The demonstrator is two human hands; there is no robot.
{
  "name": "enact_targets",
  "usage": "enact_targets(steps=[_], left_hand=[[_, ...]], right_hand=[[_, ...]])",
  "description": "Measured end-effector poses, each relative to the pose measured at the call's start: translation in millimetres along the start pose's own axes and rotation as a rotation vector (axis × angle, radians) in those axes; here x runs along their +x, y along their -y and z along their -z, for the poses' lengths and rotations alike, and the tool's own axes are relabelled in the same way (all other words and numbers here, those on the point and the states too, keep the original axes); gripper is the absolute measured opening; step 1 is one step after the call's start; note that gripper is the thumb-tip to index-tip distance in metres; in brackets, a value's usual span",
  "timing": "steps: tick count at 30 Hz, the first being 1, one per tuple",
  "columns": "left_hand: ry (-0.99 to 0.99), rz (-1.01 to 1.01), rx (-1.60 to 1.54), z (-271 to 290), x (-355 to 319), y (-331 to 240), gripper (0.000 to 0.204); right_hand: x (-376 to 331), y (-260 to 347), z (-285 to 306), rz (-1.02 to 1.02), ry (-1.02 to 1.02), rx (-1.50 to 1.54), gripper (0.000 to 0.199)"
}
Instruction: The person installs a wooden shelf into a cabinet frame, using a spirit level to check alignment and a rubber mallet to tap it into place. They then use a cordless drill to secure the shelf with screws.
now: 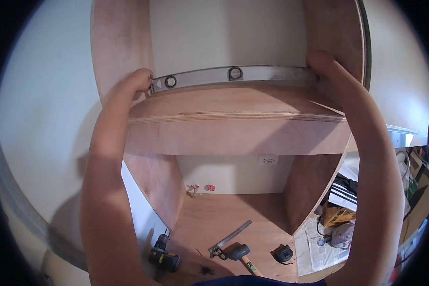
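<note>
With left hand (142, 81), pinching spirit level (252, 73); at right hand (321, 63), cannot tell grip; set lengthwise between, behind shelf's (224, 101) front edge.

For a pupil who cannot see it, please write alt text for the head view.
A person's left hand and right hand are at opposite ends of a long metal spirit level along a plywood shelf. Below are a drill, a metal square, a mallet and a tape measure.

The right hand (321, 63) hid its own fingertips; the lower edge cut off both forearms (105, 200) and dark-blue clothing (257, 281).
</note>
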State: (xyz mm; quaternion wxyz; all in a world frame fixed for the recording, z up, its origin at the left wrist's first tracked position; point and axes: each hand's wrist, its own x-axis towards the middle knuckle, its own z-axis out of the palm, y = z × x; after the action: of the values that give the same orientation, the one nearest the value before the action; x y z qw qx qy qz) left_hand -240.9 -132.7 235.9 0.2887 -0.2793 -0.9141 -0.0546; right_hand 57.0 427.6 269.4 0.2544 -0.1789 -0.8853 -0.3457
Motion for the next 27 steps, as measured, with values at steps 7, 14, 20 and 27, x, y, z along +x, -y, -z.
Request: enact_targets(steps=[7,14,20,27], left_hand=[[0.045,-0.147,0.189,-20.7,43.0,-11.7,0.018],[0.128,-0.145,0.298,-17.4,55.7,-19.5,0.016],[0.060,-0.215,0.190,-49.8,59.1,-15.8,0.018],[0.096,-0.213,0.179,-54.5,69.8,-11.4,0.021]], right_hand=[[31.6,-0.6,-31.1,0.072,0.009,-0.059,0.021],[52.5,7.5,-48.4,0.131,0.014,-0.083,0.020],[45.0,19.2,-56.5,0.149,0.044,-0.068,0.018],[30.9,12.5,-60.8,0.306,0.008,-0.068,0.017]])
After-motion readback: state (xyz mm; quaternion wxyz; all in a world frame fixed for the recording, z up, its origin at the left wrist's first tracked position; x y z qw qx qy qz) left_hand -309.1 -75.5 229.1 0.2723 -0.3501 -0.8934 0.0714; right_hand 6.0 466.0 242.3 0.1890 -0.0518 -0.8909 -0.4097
